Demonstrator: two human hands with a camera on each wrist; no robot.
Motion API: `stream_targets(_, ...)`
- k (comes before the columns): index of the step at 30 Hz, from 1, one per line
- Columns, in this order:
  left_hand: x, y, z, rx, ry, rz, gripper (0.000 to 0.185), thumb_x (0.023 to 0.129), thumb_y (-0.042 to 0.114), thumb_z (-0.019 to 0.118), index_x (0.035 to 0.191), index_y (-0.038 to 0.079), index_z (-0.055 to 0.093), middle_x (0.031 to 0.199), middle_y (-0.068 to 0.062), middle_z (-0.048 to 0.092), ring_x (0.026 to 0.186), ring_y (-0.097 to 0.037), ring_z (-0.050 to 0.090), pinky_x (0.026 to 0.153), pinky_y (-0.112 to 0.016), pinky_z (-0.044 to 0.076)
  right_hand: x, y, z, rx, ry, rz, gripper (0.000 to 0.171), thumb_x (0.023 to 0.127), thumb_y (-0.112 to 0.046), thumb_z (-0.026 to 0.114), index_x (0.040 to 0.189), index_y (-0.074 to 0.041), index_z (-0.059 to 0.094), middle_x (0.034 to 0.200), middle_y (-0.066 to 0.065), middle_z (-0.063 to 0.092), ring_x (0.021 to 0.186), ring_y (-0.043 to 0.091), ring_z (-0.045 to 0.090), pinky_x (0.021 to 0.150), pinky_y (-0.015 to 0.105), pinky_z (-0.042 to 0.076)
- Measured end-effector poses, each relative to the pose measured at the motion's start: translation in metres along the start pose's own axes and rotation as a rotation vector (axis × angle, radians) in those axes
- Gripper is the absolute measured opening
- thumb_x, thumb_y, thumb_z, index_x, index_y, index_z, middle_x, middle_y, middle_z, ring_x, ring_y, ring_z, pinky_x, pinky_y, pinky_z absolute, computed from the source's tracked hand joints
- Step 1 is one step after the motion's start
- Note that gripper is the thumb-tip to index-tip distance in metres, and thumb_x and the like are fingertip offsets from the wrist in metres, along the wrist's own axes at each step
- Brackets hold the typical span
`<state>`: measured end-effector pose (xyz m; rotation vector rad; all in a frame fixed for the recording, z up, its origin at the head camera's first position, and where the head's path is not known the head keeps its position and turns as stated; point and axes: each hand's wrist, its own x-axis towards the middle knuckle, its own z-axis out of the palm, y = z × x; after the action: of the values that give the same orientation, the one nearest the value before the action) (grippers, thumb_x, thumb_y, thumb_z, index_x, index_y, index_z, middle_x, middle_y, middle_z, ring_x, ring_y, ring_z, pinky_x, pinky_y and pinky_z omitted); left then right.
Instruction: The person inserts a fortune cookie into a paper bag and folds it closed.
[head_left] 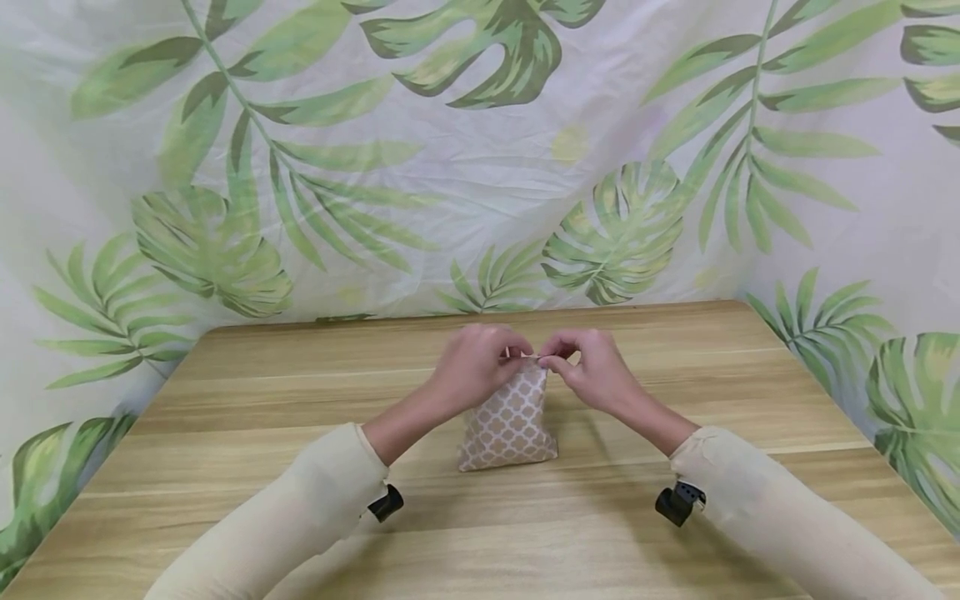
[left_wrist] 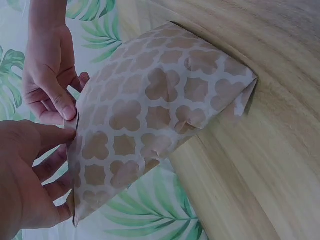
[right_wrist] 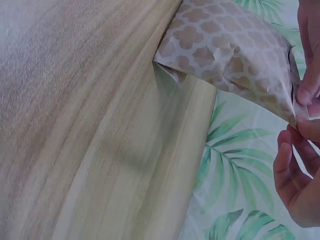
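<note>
A tan paper bag (head_left: 512,421) with a white lattice pattern stands upright on the wooden table, its top edge drawn together flat. My left hand (head_left: 474,367) pinches that top edge between thumb and fingers near its middle. Close beside it, my right hand (head_left: 592,367) pinches the right end of the same edge. In the left wrist view the bag (left_wrist: 140,105) bulges below the pinched edge, with creases along one side. The right wrist view shows the bag's (right_wrist: 220,50) crumpled side and a folded bottom corner. What the bag holds is hidden.
The wooden table (head_left: 262,467) stretches out on all sides of the bag. Behind it hangs a white cloth (head_left: 480,167) printed with green leaves, which also runs down both sides. Black wrist cameras (head_left: 678,502) sit under the pale sleeves (head_left: 795,517).
</note>
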<state>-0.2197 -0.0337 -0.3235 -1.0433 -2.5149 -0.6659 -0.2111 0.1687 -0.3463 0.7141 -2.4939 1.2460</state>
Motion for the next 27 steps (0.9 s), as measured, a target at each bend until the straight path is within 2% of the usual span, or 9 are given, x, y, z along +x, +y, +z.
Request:
stream_targets(5, 0.004, 0.002, 0.005, -0.005, -0.024, -0.033, 0.006, 0.091, 0.014, 0.08, 0.095, 0.01, 0.083, 0.083, 0.001, 0.074, 0.071, -0.013, 0.066, 0.065, -0.027, 0.052, 0.0, 0.001, 0.001, 0.039, 0.006, 0.018, 0.006, 0.091, 0.0, 0.077, 0.085, -0.002, 0.079, 0.08, 0.007, 0.077, 0.071, 0.028, 0.07, 0.052, 0.022, 0.046)
stream_targets(8, 0.004, 0.001, 0.008, 0.003, -0.023, -0.027, 0.007, 0.092, 0.016, 0.08, 0.094, 0.01, 0.083, 0.085, 0.001, 0.074, 0.073, -0.014, 0.067, 0.068, -0.029, 0.053, -0.001, 0.001, 0.002, 0.064, 0.007, 0.032, 0.004, 0.091, 0.0, 0.077, 0.088, 0.0, 0.08, 0.081, 0.008, 0.077, 0.069, 0.031, 0.072, 0.051, 0.021, 0.045)
stream_targets(12, 0.002, -0.002, 0.012, 0.031, -0.012, 0.005, 0.008, 0.093, 0.017, 0.079, 0.095, 0.01, 0.083, 0.089, 0.0, 0.075, 0.075, -0.014, 0.067, 0.074, -0.033, 0.053, -0.002, 0.001, 0.002, 0.067, 0.009, 0.04, 0.005, 0.091, 0.002, 0.076, 0.088, 0.0, 0.08, 0.078, 0.008, 0.077, 0.067, 0.03, 0.072, 0.051, 0.021, 0.045)
stream_targets(16, -0.001, -0.006, 0.014, 0.049, -0.002, 0.035, 0.007, 0.093, 0.018, 0.078, 0.094, 0.011, 0.082, 0.087, 0.001, 0.073, 0.073, -0.013, 0.064, 0.07, -0.033, 0.047, -0.002, 0.001, 0.004, 0.066, 0.014, 0.035, 0.007, 0.091, 0.003, 0.076, 0.086, -0.001, 0.08, 0.077, 0.007, 0.076, 0.068, 0.031, 0.071, 0.05, 0.021, 0.044)
stream_targets(20, -0.005, -0.013, 0.013, 0.046, 0.011, 0.057, 0.005, 0.092, 0.015, 0.079, 0.092, 0.01, 0.081, 0.085, 0.001, 0.071, 0.071, -0.013, 0.063, 0.069, -0.03, 0.049, -0.003, 0.003, 0.004, 0.055, 0.021, 0.025, 0.009, 0.091, 0.003, 0.076, 0.084, -0.002, 0.079, 0.076, 0.006, 0.075, 0.071, 0.031, 0.071, 0.05, 0.022, 0.042)
stream_targets(27, -0.015, -0.02, 0.009, -0.004, 0.004, 0.022, 0.007, 0.093, 0.013, 0.079, 0.09, 0.007, 0.081, 0.083, -0.001, 0.071, 0.068, -0.012, 0.062, 0.062, -0.023, 0.05, -0.004, 0.006, 0.003, 0.045, 0.024, 0.026, 0.011, 0.09, 0.003, 0.077, 0.082, -0.004, 0.079, 0.077, 0.005, 0.075, 0.072, 0.025, 0.069, 0.053, 0.023, 0.046)
